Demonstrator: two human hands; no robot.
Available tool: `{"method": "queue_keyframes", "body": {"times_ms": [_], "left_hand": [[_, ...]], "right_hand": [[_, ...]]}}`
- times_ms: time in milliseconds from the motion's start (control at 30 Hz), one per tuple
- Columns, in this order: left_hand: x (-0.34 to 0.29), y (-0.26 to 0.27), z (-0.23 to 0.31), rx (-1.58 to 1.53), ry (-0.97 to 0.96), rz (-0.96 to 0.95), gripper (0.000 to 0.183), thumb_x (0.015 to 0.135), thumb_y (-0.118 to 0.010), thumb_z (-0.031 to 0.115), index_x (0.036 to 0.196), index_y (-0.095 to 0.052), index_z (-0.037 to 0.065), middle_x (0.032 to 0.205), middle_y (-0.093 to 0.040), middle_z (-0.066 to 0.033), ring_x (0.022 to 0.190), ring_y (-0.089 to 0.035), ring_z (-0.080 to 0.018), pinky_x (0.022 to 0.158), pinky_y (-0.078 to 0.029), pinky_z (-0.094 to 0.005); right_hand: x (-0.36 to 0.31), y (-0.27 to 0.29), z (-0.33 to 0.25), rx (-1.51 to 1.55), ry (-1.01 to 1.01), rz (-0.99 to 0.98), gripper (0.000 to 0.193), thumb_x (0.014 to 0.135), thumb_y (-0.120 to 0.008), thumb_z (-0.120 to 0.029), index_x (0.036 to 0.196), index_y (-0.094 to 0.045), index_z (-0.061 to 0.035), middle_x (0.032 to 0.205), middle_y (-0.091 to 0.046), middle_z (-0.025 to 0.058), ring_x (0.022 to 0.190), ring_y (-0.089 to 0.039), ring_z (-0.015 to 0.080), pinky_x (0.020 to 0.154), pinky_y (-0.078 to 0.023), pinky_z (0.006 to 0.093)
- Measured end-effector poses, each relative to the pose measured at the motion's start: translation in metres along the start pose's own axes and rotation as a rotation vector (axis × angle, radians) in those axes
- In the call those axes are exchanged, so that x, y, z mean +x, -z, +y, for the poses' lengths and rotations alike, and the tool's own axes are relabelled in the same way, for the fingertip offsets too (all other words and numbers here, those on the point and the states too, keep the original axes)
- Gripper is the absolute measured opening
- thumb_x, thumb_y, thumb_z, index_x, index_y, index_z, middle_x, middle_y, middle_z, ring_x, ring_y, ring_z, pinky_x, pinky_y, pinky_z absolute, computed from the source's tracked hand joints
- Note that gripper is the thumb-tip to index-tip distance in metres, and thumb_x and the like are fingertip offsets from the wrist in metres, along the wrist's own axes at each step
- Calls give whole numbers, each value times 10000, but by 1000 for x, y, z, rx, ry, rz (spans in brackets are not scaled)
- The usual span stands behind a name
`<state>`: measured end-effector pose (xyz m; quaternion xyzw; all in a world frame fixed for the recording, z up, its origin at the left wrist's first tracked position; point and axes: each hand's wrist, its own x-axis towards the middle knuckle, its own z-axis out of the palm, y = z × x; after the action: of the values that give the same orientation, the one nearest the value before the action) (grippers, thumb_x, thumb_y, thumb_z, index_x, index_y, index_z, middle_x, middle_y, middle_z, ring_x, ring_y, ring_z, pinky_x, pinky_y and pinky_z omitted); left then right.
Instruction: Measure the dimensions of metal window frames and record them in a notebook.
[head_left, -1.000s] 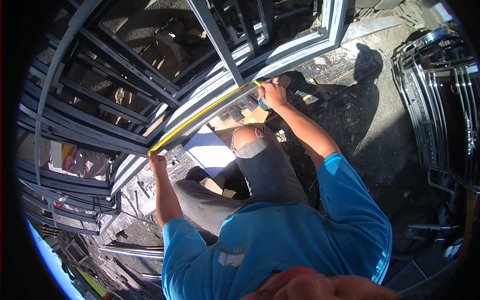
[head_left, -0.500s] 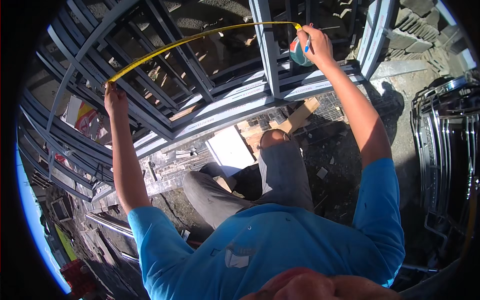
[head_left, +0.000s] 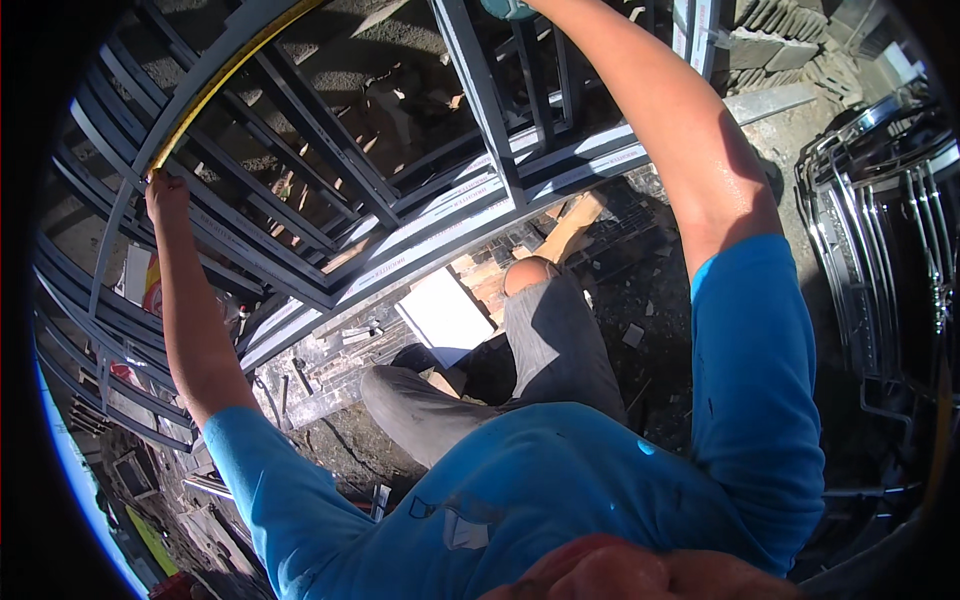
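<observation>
My left hand [head_left: 167, 194] is closed on the end of a yellow tape measure [head_left: 222, 85], beside a curved grey metal bar [head_left: 130, 188]. The tape blade bows up along this curve and leaves the picture at the top. My right forearm [head_left: 660, 85] stretches past the upper edge, so the hand and its fingers are cut off. A rounded teal object [head_left: 508, 8] shows partly beside that wrist; it may be the tape's case. Under the tape stands a framework of grey metal tubes [head_left: 330, 130], with a longer bottom rail [head_left: 415, 235].
A white flat piece [head_left: 446, 315] and a wooden offcut [head_left: 572, 228] lie on the ground before my knees. Shiny metal rails [head_left: 880, 250] stand at right. Stacked grey tiles [head_left: 775, 48] sit at the far right, and rubble is scattered about.
My left hand has moved left with the tape end, to the curved bar. My right hand has gone forward out of view; the pen it held is no longer seen.
</observation>
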<state>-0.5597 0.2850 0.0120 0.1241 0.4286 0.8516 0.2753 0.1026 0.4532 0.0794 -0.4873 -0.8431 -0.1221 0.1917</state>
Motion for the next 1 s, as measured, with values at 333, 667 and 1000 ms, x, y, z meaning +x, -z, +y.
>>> {"method": "queue_keyframes", "body": {"times_ms": [333,667,1000], "left_hand": [[9,-21,-30,6,22,-79,200,1001,-455,194,1135,-573,103,888,-543,30,721,-442,-64,547,-357,-220],[21,-32,-75,81,52,-16,145,993,-418,168,1036,-548,120,811,-478,33,702,-419,-89,581,-339,-227],[-7,-28,-21,180,-38,-39,196,992,-374,184,1064,-546,122,828,-452,41,708,-402,-66,564,-333,-223]], "right_hand": [[-6,-4,18,-29,-6,82,263,774,-610,-216,938,-688,-25,976,-669,175,938,-676,299,766,-554,367],[-3,-17,26,20,-51,82,199,746,-631,-188,890,-712,-77,916,-685,141,861,-695,287,729,-559,368],[-10,11,16,73,-36,-31,178,750,-631,-183,878,-722,-97,927,-693,136,874,-697,278,727,-559,359]]}}
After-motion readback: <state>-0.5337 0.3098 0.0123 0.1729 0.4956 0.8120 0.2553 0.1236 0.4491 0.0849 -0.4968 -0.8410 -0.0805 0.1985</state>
